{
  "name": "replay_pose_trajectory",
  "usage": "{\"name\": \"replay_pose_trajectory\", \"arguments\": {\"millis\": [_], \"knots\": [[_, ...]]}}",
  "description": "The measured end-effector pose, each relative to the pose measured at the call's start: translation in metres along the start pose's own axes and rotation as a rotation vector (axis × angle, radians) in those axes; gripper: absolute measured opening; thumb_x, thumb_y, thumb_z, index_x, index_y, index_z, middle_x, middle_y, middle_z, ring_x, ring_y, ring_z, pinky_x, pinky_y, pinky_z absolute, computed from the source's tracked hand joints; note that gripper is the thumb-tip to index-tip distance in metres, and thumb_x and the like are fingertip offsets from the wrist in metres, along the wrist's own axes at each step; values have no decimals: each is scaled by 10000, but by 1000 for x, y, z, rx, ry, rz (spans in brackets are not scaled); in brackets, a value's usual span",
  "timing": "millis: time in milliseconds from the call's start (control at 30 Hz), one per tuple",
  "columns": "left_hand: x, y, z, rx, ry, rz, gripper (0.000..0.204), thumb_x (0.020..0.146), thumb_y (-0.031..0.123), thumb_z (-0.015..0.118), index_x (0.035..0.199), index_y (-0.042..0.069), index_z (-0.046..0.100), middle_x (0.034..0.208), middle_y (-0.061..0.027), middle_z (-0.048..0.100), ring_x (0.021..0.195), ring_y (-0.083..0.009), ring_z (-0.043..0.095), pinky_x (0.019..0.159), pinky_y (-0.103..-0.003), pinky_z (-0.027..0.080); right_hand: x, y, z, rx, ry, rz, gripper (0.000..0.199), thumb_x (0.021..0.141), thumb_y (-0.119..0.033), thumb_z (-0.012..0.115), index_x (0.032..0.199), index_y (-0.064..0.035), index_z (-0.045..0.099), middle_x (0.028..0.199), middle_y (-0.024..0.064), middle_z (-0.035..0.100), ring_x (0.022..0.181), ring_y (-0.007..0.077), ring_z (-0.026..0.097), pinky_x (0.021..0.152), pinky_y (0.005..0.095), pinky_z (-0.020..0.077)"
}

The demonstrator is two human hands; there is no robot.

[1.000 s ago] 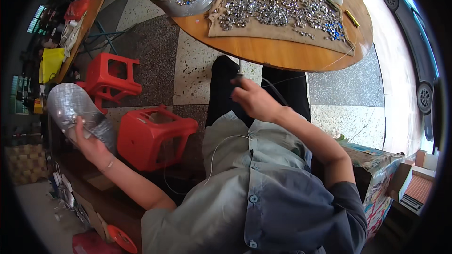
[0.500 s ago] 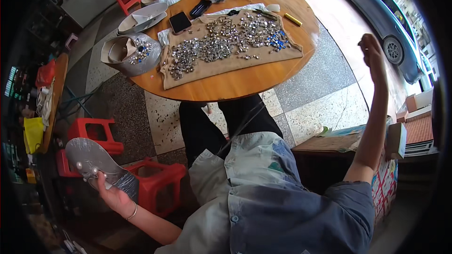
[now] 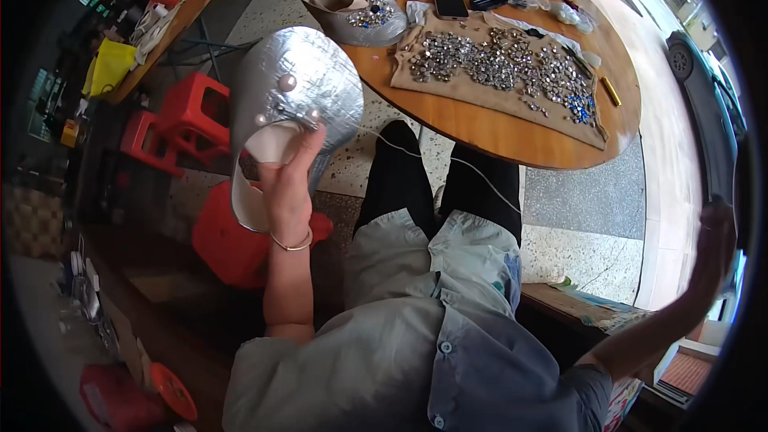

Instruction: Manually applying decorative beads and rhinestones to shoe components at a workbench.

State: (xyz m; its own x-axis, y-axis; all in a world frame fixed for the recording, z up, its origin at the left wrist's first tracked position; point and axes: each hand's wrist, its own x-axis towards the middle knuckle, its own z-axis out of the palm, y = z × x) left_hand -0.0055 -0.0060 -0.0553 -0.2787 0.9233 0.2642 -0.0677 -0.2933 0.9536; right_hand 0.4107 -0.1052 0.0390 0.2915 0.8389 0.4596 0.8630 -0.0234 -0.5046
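A silver shoe (image 3: pixel 298 92) is held up in the left hand (image 3: pixel 288 184), lifted clear of the lap, to the left of the round wooden table (image 3: pixel 496 124); the fingers are clasped about the rim of the shoe's opening, the toe pointing up and away. Three pearl beads (image 3: pixel 286 82) are seen set on the silver upper near the opening. The right hand (image 3: pixel 716 232) is stretched far out to the person's right, at the dark edge of the picture, well apart from the shoe; whether it is clenched or slack cannot be told, and nothing is seen in it. On the table a tan cloth (image 3: pixel 448 88) is spread, strewn with rhinestones (image 3: pixel 500 68); beside it lies a second silver shoe (image 3: pixel 356 12) with stones in it, and a phone (image 3: pixel 450 3). Red stools (image 3: pixel 172 120) stand on the floor to the left. For clean handling, it is judged that the shoe is best gripped by the rim only, so that the beads already set are not pressed or knocked.
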Motion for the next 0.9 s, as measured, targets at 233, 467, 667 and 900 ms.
{"name": "replay_pose_trajectory", "arguments": {"millis": [233, 467, 667, 900], "knots": [[1, -54, 17, -361, -254, -337, 471, 779, -44, 596, 1224, 1, 445, 1109, -57, 535, 1025, -148, 512, 895, -276, 402, -55, -110, 240, 823, -769, -178, 103, 930, -123, 448, 899, -25, 454, 1026, 123, 550, 967, 191, 550, 797, 271, 414], [3, -68, 13, -457, -198, -476, 379, 735, -72, 604, 1093, 17, 517, 994, -43, 567, 888, -134, 571, 788, -254, 459, -50, -114, 209, 1518, -471, 431, 71, 927, -150, 470, 900, -94, 436, 723, -56, 394, 490, -1, 278, 389, 137, 226], [12, -105, 1, -418, -177, -607, 402, 752, -6, 609, 1135, 42, 499, 1002, -41, 568, 902, -136, 569, 794, -270, 464, -66, -62, 212, 1139, -559, 428, 70, 919, -133, 489, 890, -73, 469, 780, -30, 448, 539, 28, 351, 467, 168, 300], [-15, -148, -13, -121, -172, -644, 410, 738, 69, 691, 1109, 36, 519, 991, -39, 567, 916, -139, 557, 805, -272, 453, 5, 31, 194, 653, 48, 307, 165, 899, -166, 533, 937, -14, 586, 747, -3, 520, 670, 67, 463, 629, 209, 381]]}}
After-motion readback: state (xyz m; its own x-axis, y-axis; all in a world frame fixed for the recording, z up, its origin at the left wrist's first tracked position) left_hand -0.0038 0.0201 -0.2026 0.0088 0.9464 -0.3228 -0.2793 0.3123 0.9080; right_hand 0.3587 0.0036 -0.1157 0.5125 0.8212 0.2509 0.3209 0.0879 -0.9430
